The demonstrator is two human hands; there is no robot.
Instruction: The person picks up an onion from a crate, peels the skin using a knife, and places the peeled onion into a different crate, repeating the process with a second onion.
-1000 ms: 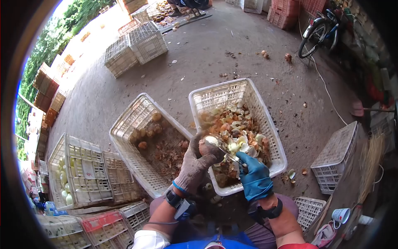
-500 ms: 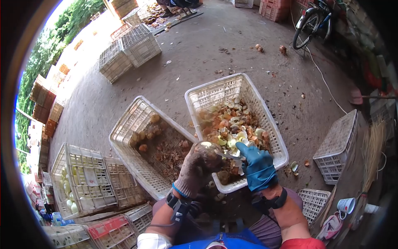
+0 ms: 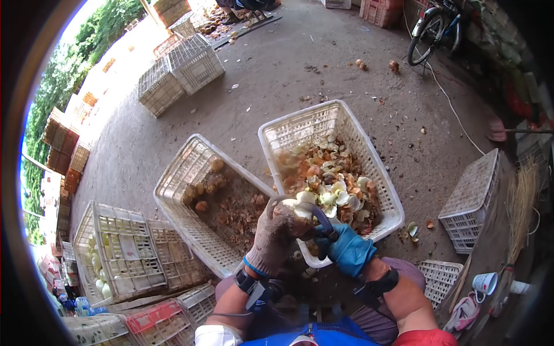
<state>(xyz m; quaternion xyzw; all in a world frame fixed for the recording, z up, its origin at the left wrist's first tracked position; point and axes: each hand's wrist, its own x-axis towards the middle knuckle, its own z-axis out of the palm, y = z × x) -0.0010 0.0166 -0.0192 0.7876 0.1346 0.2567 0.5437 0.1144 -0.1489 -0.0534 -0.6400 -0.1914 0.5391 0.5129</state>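
Note:
My left hand (image 3: pixel 276 233), in a soiled knit glove, is closed around an onion (image 3: pixel 304 203) whose peeled, pale side shows at the fingertips. My right hand (image 3: pixel 346 248), in a blue rubber glove, grips a knife (image 3: pixel 324 220); its dark, curved blade lies against the onion. Part of the onion is hidden by the gloves. Just beyond the hands stands a white plastic crate (image 3: pixel 388 173) with onion skins (image 3: pixel 323 167) in it. Left of it, a second crate (image 3: pixel 173 167) contains a few unpeeled onions (image 3: pixel 214 181) and loose skins.
At the lower left, a crate (image 3: pixel 130 248) holds pale peeled onions (image 3: pixel 95 259). More crates (image 3: pixel 196 63) stand farther off, with another crate (image 3: pixel 470 202) at the right beside a straw broom (image 3: pixel 522 196). A bicycle (image 3: pixel 430 34) and a seated person's legs are at the back.
My right hand has moved down and turned, bringing the blade round the onion's near side. More pale skin pieces lie in the crate beyond the hands.

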